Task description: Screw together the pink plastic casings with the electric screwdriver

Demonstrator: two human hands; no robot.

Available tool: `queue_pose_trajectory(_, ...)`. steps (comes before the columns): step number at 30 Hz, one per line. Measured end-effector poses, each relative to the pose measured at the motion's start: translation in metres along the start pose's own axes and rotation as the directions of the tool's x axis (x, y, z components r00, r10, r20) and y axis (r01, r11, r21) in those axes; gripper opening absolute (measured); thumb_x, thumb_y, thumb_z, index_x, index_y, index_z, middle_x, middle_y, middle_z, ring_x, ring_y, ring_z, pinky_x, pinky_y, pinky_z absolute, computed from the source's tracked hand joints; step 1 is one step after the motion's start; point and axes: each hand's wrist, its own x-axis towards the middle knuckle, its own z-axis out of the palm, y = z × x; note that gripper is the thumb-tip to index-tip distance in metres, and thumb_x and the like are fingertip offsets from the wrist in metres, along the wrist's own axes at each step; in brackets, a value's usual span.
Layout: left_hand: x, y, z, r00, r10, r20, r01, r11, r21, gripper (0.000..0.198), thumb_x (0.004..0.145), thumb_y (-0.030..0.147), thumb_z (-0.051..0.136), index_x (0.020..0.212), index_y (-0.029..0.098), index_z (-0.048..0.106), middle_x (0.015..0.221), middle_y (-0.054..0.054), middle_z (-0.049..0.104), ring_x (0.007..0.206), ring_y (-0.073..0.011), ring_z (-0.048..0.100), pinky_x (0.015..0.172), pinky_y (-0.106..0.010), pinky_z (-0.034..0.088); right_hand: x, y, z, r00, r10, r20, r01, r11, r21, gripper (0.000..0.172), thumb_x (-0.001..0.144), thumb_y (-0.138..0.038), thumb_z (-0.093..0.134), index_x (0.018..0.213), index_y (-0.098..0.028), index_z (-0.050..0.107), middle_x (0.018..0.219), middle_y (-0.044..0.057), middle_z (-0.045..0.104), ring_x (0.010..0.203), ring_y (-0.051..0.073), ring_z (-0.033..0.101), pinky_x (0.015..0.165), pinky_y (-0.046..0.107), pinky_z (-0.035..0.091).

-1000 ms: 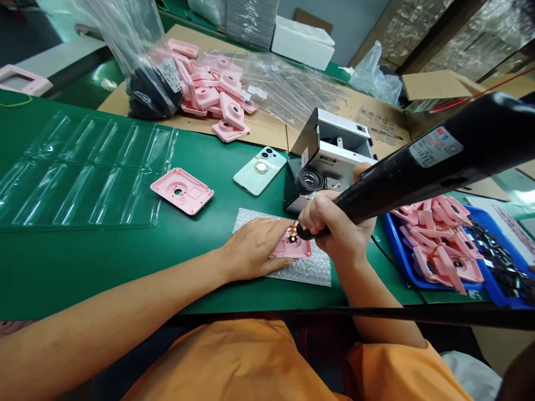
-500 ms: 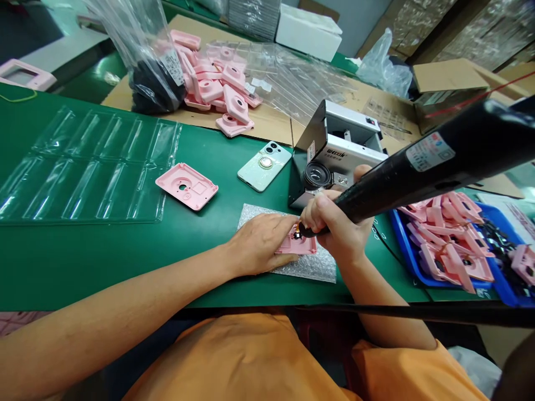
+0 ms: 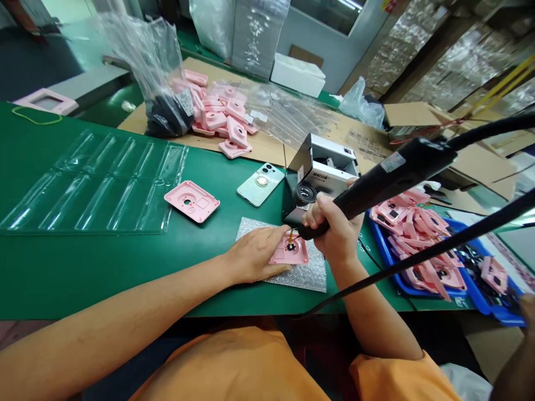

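My left hand [image 3: 258,254] grips the left side of a pink plastic shell [image 3: 297,256], thumb and fingers on opposite edges. The shell lies on a sheet of bubble wrap [image 3: 314,278]; a small black part with an orange flex cable [image 3: 291,239] sits in its round recess. My right hand [image 3: 336,225] is wrapped round a black electric screwdriver [image 3: 376,181], tilted with its tip end low beside the shell's upper edge. Whether the tip touches anything I cannot tell. Behind it stands a silver and black screw feeder [image 3: 334,172].
Another pink shell [image 3: 196,207] and a phone [image 3: 259,184] lie on the green mat. A clear pocket sheet [image 3: 96,189] is at left. Pink shells [image 3: 234,120] are heaped behind. Blue trays [image 3: 388,262] of parts stand right, and the screwdriver's black cable [image 3: 418,256] crosses my right forearm.
The screwdriver has drawn back from the shell's recess towards its upper edge, leaving the black part and orange cable exposed. My left hand keeps its hold. The camera view has shifted.
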Motion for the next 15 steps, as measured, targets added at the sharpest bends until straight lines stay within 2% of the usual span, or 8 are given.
queue_pose_trajectory(2,-0.001,-0.001,0.000,1.000,-0.005,0.007,0.005,1.000,0.003,0.083,0.095,0.054,0.078,0.158,0.013,0.042,0.148,-0.025,0.068,0.133,-0.0383,0.072,0.110,-0.058,0.062,0.005,-0.011,-0.009,0.999,-0.039,-0.021,0.036,0.990,-0.134,0.052,0.095,-0.051,0.083,0.061,-0.024,0.055,0.055,-0.004,0.047,0.049,0.014,0.048,0.053,0.031,0.045)
queue_pose_trajectory(4,0.000,0.000,-0.002,1.000,0.004,0.000,-0.004,1.000,-0.014,0.083,0.093,0.053,0.079,0.157,0.015,0.044,0.148,-0.024,0.068,0.134,-0.0381,0.072,0.111,-0.058,0.062,0.003,-0.027,-0.024,0.999,-0.036,0.028,0.044,0.911,-0.411,0.041,0.094,-0.055,0.083,0.074,-0.024,0.064,0.067,-0.001,0.061,0.060,0.018,0.060,0.059,0.033,0.049)
queue_pose_trajectory(7,0.001,-0.001,-0.006,0.999,0.031,-0.036,-0.034,0.997,-0.066,0.080,0.090,0.051,0.082,0.154,0.017,0.048,0.145,-0.021,0.071,0.134,-0.0357,0.072,0.113,-0.057,0.062,-0.012,-0.044,-0.050,0.989,0.078,0.128,0.062,0.563,-0.824,0.041,0.084,-0.057,0.092,0.092,-0.024,0.070,0.085,0.005,0.072,0.074,0.024,0.067,0.061,0.034,0.046)
queue_pose_trajectory(9,0.002,-0.002,-0.009,0.997,0.051,-0.062,-0.057,0.993,-0.101,0.077,0.089,0.050,0.083,0.151,0.018,0.049,0.143,-0.019,0.072,0.134,-0.0337,0.073,0.114,-0.054,0.062,-0.027,-0.045,-0.063,0.948,0.249,0.200,0.077,0.431,-0.899,0.038,0.090,-0.056,0.086,0.087,-0.024,0.067,0.079,0.005,0.071,0.067,0.023,0.064,0.057,0.034,0.039)
queue_pose_trajectory(10,0.003,-0.003,-0.010,0.996,0.055,-0.072,-0.063,0.991,-0.118,0.076,0.089,0.049,0.083,0.150,0.018,0.050,0.143,-0.018,0.072,0.134,-0.0329,0.073,0.115,-0.053,0.062,-0.034,-0.042,-0.067,0.913,0.326,0.247,0.079,0.452,-0.889,0.034,0.097,-0.053,0.079,0.086,-0.024,0.067,0.075,0.004,0.070,0.062,0.022,0.061,0.055,0.034,0.037)
queue_pose_trajectory(12,0.004,-0.003,-0.012,0.996,0.044,-0.073,-0.054,0.986,-0.157,0.074,0.088,0.048,0.084,0.148,0.019,0.051,0.143,-0.016,0.072,0.134,-0.0315,0.073,0.116,-0.052,0.062,-0.046,-0.030,-0.071,0.839,0.403,0.365,0.067,0.589,-0.806,0.023,0.107,-0.044,0.065,0.097,-0.024,0.070,0.069,0.002,0.067,0.056,0.021,0.057,0.051,0.033,0.035)
queue_pose_trajectory(13,0.004,-0.003,-0.013,0.998,0.026,-0.064,-0.037,0.983,-0.178,0.073,0.088,0.048,0.084,0.147,0.020,0.051,0.143,-0.016,0.072,0.134,-0.0312,0.073,0.116,-0.052,0.062,-0.049,-0.023,-0.071,0.824,0.397,0.405,0.059,0.651,-0.757,0.020,0.108,-0.041,0.061,0.104,-0.024,0.071,0.069,0.002,0.066,0.056,0.021,0.057,0.051,0.033,0.035)
queue_pose_trajectory(15,0.004,0.001,-0.016,0.999,-0.023,-0.023,0.017,0.974,-0.224,0.073,0.086,0.046,0.085,0.146,0.021,0.051,0.144,-0.015,0.072,0.134,-0.0308,0.073,0.116,-0.051,0.062,-0.053,-0.012,-0.071,0.845,0.368,0.389,0.038,0.683,-0.729,0.019,0.107,-0.039,0.060,0.104,-0.022,0.070,0.067,0.000,0.063,0.056,0.019,0.055,0.051,0.032,0.035)
